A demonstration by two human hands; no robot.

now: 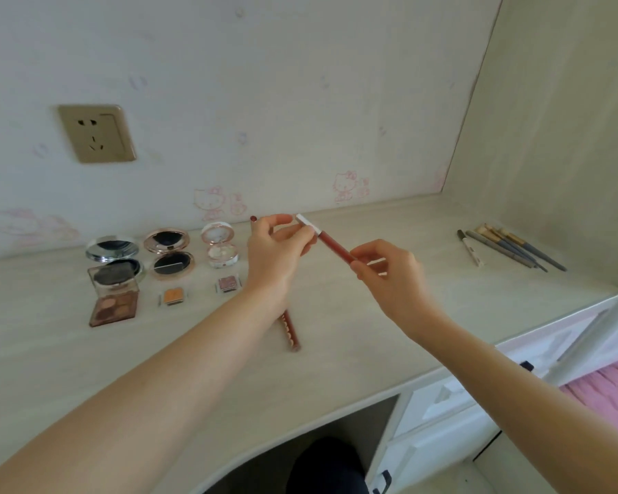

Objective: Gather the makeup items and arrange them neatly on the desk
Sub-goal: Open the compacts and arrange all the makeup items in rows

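Red lip pencil (330,242) spanning left hand (277,253) grip, right hand (389,274) grip

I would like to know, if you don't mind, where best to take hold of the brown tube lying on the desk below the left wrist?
Pinch the brown tube across its bare near half, from above: it lies flat, and the left hand overhangs its far end.

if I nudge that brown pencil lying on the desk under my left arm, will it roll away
The brown pencil looks slim and round, so a sideways nudge would probably roll it. The desk looks smooth and flat, so little would stop it. It seems stiff and light.
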